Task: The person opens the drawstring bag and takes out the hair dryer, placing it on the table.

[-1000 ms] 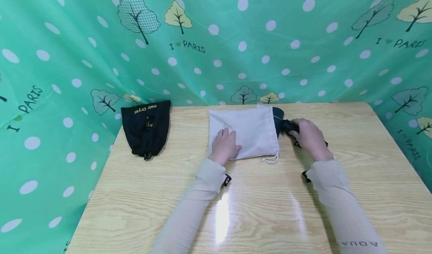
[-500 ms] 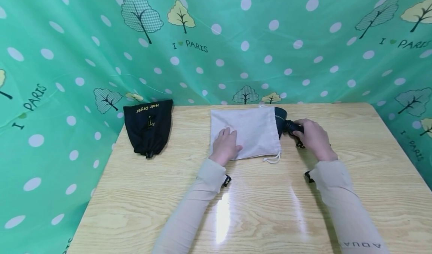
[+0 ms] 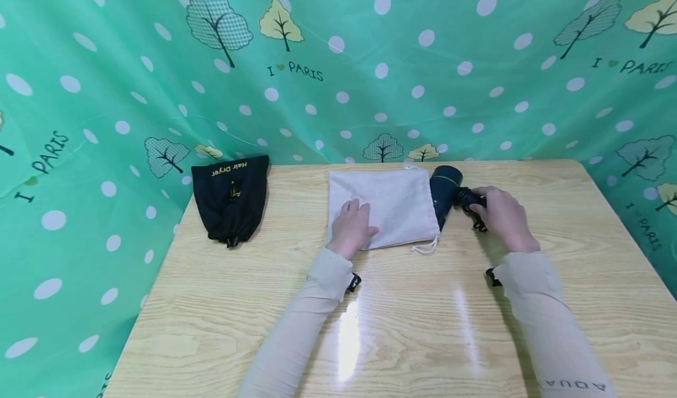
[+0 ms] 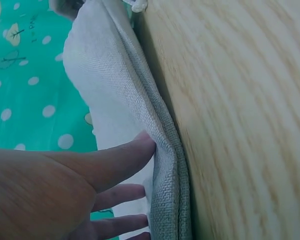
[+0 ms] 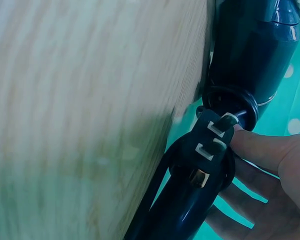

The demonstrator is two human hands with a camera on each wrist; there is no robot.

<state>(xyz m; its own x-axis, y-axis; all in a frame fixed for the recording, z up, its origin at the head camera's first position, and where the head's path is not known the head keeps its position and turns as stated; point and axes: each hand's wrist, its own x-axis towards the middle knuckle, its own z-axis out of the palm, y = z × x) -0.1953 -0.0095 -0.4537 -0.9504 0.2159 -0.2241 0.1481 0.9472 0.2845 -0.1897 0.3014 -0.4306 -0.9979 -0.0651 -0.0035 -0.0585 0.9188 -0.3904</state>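
Dark-blue hair dryer [image 3: 446,187] shows noticeably more of its barrel past the mouth of the pale cloth bag [image 3: 394,201] than a second ago, the remainder hidden. Right hand [image 3: 505,217] grips the handle [image 3: 469,198] and has shifted rightward; left hand [image 3: 351,227] lies on the bag, fingers extended. Judged from where I stand, withdrawal is under way but incomplete.

- Two bags: one black bag [image 3: 230,195], one white bag [image 3: 399,201]
- One dryer [image 3: 446,187]
- One plug [image 5: 216,164], three prongs [image 5: 226,122]
- Two hands: one left hand [image 3: 351,230], one right hand [image 3: 502,218]
- Two sleeves: one left sleeve [image 3: 304,321], one right sleeve [image 3: 552,321]
- One table [image 3: 412,333]
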